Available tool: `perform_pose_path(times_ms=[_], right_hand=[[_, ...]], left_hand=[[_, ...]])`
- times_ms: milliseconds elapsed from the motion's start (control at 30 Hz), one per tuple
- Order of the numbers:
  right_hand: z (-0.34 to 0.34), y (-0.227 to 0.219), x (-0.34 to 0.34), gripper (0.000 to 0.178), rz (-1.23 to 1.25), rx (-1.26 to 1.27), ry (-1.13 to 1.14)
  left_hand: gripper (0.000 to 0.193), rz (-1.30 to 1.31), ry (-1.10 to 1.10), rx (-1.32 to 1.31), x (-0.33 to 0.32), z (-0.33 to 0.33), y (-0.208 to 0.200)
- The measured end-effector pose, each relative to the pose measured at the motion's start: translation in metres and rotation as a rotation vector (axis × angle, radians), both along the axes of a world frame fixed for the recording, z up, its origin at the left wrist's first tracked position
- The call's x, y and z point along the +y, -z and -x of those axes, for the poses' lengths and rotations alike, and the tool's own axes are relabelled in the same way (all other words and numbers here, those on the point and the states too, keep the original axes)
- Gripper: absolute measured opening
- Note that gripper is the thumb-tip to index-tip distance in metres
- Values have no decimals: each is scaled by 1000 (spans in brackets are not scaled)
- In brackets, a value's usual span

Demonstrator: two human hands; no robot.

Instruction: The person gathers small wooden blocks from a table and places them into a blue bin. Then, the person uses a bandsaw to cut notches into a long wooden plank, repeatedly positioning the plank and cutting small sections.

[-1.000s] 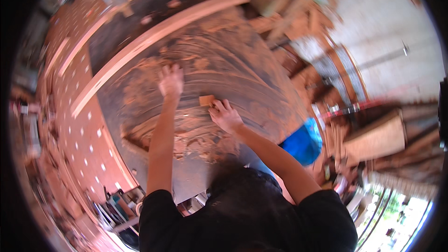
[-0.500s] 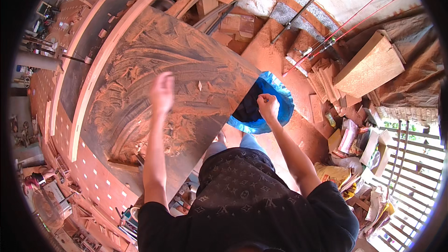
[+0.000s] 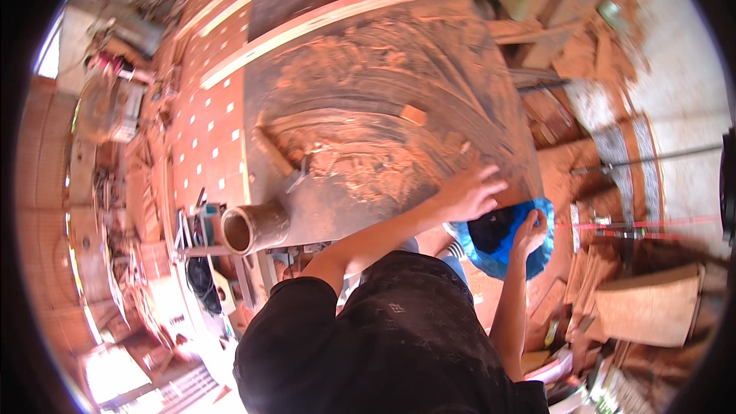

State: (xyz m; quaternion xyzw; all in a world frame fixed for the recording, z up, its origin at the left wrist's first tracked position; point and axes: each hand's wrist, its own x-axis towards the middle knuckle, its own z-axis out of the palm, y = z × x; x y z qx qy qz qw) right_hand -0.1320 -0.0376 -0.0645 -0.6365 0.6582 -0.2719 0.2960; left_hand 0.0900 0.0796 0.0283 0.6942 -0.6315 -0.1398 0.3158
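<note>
My left hand (image 3: 471, 192), fingers spread and holding nothing, is low over the dusty table near its right corner, just above the mouth of a blue bag (image 3: 543, 259). The bag hangs open below the table edge, dark inside. At its right rim my right hand (image 3: 529, 231) has its fingers curled closed on the bag. Reddish sawdust (image 3: 368, 161) covers much of the dark tabletop (image 3: 322, 218) in swept arcs and a heap. A small wood block (image 3: 414, 114) lies in the dust, with a smaller offcut (image 3: 465, 147) closer to my left hand.
A long pale wooden strip (image 3: 345, 17) runs along the table's far side. A brown cylinder (image 3: 257, 228) is at the near left corner, with a short wood piece (image 3: 274, 149) beyond it. Boards (image 3: 652, 307) lean at the right; fishing rods (image 3: 636, 226) are beside them.
My view has turned, so the table appears rotated. My left hand has come across the table to the right, close to the bag. My right hand stays at the bag's rim.
</note>
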Motion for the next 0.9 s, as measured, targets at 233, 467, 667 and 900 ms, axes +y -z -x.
perform_pose_path(times_ms=[233, 467, 667, 900], right_hand=[[-157, -31, 11, 33, 430, -92, -647], [-309, -44, 37, 48, 394, 235, -1097], [-348, -56, 49, 44, 29, 328, -1213], [-358, -62, 177, 63, 53, 371, -1769]], left_hand=[[29, -194, -983, -353, 150, -163, 11], [55, -521, -1046, -321, 290, -297, 32], [58, -652, -894, -98, 286, -314, 3], [36, -581, -866, -118, 288, -321, 22]])
